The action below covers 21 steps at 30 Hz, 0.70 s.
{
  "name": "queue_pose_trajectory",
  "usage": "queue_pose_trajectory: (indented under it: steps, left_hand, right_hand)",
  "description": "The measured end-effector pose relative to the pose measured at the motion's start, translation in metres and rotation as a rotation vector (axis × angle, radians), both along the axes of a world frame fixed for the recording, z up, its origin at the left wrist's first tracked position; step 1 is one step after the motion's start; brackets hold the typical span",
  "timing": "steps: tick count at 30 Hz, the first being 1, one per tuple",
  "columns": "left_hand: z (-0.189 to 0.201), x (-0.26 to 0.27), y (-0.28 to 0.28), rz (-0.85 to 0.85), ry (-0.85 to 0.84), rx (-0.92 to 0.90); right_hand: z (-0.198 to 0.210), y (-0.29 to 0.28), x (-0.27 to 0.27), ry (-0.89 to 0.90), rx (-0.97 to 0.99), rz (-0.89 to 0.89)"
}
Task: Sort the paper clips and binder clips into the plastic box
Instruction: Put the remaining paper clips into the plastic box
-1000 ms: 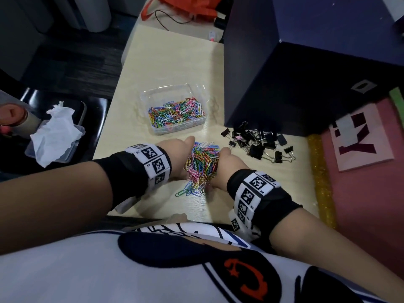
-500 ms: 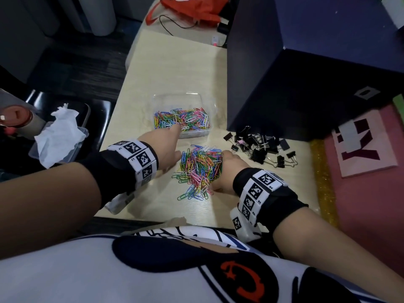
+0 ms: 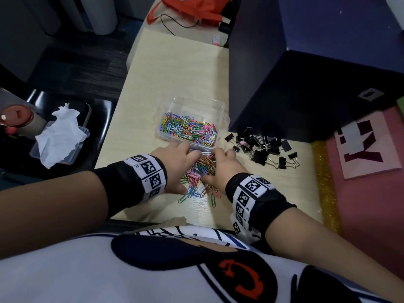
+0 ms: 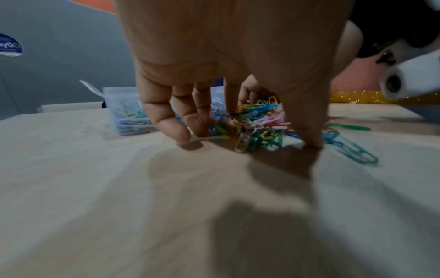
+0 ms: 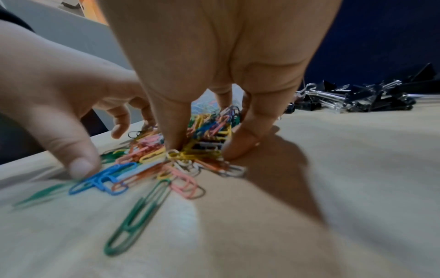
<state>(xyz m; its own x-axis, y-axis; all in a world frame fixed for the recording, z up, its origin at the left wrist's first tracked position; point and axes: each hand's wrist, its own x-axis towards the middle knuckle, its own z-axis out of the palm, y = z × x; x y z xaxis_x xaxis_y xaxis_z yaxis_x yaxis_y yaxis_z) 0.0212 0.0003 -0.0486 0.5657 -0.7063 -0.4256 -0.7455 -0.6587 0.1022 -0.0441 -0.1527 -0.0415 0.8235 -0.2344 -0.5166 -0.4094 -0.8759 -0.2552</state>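
Note:
A clear plastic box [image 3: 223, 106] holds many coloured paper clips, and the left wrist view shows it [image 4: 121, 97] behind my fingers. Just in front of it lies a loose pile of coloured paper clips [image 3: 202, 169] on the table. My left hand [image 3: 177, 162] cups the pile from the left, with fingertips and thumb down on the table around the clips [image 4: 259, 120]. My right hand [image 3: 220, 169] closes in from the right, its thumb and fingers pinching into the heap [image 5: 207, 129]. Black binder clips [image 3: 264, 147] lie in a heap to the right, untouched.
A large dark blue box [image 3: 306, 73] stands close behind the binder clips. A few stray clips [image 3: 213, 201] lie near the table's front edge. Left of the table is a black chair holding a tray with tissue [image 3: 59, 136]. A pink mat [image 3: 371, 193] lies to the right.
My left hand left the pile, reached to the plastic box, then came back to the pile. The box now sits closer to the pile and binder clips. My right hand stayed at the pile.

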Motion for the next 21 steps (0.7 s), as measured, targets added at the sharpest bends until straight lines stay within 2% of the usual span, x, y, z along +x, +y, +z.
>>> queue_pose_trajectory:
  steps: [4, 13, 21]
  left_hand:
    - [0.002, 0.006, -0.013, 0.045, 0.053, -0.039]
    - [0.009, 0.020, -0.016, 0.007, 0.014, -0.088]
    - [0.035, 0.042, -0.011, 0.029, 0.027, -0.220]
  right_hand:
    - [-0.001, -0.004, 0.000, -0.068, 0.033, 0.006]
    - [0.001, -0.018, 0.010, -0.144, 0.008, -0.066]
    - [0.028, -0.027, 0.027, -0.233, 0.001, -0.097]
